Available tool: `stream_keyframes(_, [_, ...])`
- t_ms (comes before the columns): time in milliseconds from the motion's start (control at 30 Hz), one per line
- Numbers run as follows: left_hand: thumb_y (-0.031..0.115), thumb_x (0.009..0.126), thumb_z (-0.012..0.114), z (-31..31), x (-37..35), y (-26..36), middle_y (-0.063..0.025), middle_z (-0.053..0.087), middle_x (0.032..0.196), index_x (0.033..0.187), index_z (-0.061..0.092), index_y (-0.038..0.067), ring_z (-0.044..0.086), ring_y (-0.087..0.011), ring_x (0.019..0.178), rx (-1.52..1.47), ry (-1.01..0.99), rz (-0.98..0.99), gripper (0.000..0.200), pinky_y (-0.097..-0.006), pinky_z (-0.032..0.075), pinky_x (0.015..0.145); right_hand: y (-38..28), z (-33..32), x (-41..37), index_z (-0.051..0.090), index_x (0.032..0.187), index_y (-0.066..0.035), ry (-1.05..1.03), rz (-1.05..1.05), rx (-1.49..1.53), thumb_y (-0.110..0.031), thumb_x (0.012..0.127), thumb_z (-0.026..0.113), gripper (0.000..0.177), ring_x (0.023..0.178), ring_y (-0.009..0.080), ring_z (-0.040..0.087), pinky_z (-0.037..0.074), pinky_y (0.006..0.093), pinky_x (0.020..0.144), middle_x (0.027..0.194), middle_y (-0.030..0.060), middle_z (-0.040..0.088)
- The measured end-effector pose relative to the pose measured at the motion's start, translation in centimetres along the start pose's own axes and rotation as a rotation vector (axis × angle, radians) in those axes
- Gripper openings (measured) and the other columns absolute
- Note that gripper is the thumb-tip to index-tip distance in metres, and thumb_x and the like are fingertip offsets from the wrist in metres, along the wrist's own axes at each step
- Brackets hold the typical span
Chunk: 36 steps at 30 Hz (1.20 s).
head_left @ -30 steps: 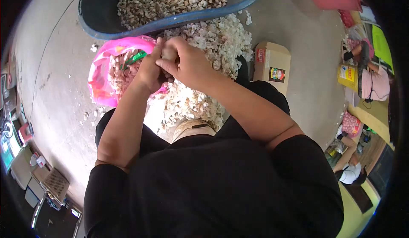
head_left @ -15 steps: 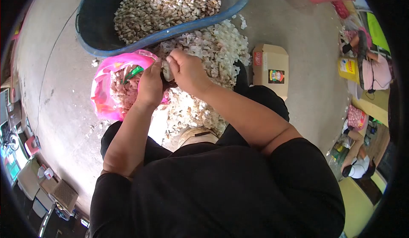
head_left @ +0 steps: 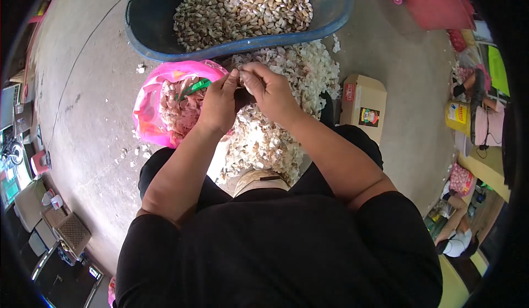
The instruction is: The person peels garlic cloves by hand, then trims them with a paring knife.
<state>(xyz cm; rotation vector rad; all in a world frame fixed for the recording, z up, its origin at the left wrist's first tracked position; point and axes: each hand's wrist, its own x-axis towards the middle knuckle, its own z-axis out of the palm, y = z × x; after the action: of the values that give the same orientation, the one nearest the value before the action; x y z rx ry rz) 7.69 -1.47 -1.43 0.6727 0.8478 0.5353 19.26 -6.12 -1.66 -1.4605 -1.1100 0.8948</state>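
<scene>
My left hand (head_left: 219, 105) and my right hand (head_left: 274, 94) meet fingertip to fingertip over the pile of peels. Between them is pinched a small pale garlic clove (head_left: 247, 89), mostly covered by the fingers. Under and beyond the hands, papery garlic skins (head_left: 270, 145) spread in a heap across the floor. Left of my left hand sits a pink plastic bag (head_left: 144, 109), its mouth wide, filled with pinkish skins and a green strip (head_left: 194, 88). Just past the hands stands a large blue tub (head_left: 165, 53) containing many unpeeled garlic cloves (head_left: 248, 13).
A cardboard box (head_left: 358, 101) lies right of the heap, near my knee. Farther right are a red sack (head_left: 439, 2), a yellow container (head_left: 458, 115), net bags of garlic (head_left: 460, 179) and other people seated. Crates (head_left: 73, 234) stand at lower left.
The view has shifted, so the tub, bag and box appear farther right. My hands have come closer together at the fingertips, and the pale piece between them shows less.
</scene>
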Motion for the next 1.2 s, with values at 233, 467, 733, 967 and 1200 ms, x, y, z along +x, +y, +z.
stream_keyframes(233, [0.025, 0.089, 0.041, 0.2, -0.1, 0.8, -0.0126, 0.054, 0.095, 0.108, 0.046, -0.002, 0.056, -0.021, 0.085, -0.029, -0.022, -0.052, 0.033, -0.0342, 0.048, 0.073, 0.8, 0.2, 0.3, 0.058, 0.095, -0.003, 0.017, -0.164, -0.003, -0.016, 0.086, 0.049, 0.018, 0.068, 0.0161, 0.057, 0.045, 0.0254, 0.063, 0.081, 0.0105, 0.061])
stream_keyframes(467, [0.026, 0.087, 0.046, 0.2, 0.0, 1.1, -0.0083, 0.058, 0.09, 0.108, 0.048, -0.001, 0.058, -0.0171, 0.076, 0.011, -0.041, -0.035, 0.034, -0.0274, 0.048, 0.061, 0.1, -2.7, 1.5, 0.061, 0.09, -0.002, -0.061, 0.15, -0.013, -0.014, 0.079, 0.056, 0.016, 0.067, 0.02, 0.059, 0.046, 0.0283, 0.059, 0.081, 0.013, 0.061])
stream_keyframes(733, [0.023, 0.081, 0.057, -0.5, 0.8, 0.2, -0.0055, 0.058, 0.085, 0.107, 0.05, -0.002, 0.056, -0.0108, 0.072, 0.157, -0.007, 0.104, 0.036, -0.0225, 0.048, 0.058, -0.6, -3.3, 0.6, 0.062, 0.087, 0.0, -0.137, -0.007, -0.289, -0.015, 0.072, 0.065, 0.022, 0.062, 0.0112, 0.056, 0.045, 0.0254, 0.055, 0.073, 0.0099, 0.061])
stream_keyframes(967, [0.021, 0.074, 0.066, -0.6, 0.9, -0.1, -0.0064, 0.056, 0.089, 0.102, 0.054, -0.004, 0.054, -0.0106, 0.076, 0.457, 0.073, 0.245, 0.04, -0.0225, 0.049, 0.061, -0.6, -3.8, 1.0, 0.062, 0.073, 0.0, -0.165, 0.061, -0.261, -0.017, 0.066, 0.064, 0.018, 0.051, 0.026, 0.056, 0.043, 0.0316, 0.05, 0.058, 0.0153, 0.057])
stream_keyframes(1200, [0.017, 0.074, 0.066, -0.5, 0.9, -0.4, -0.0069, 0.049, 0.1, 0.102, 0.056, -0.002, 0.053, -0.0123, 0.08, 0.443, 0.033, 0.26, 0.036, -0.0225, 0.048, 0.064, -0.8, -2.9, 0.5, 0.061, 0.068, -0.002, -0.077, 0.026, -0.363, -0.019, 0.063, 0.064, 0.018, 0.048, 0.0275, 0.054, 0.044, 0.0332, 0.05, 0.055, 0.0154, 0.055])
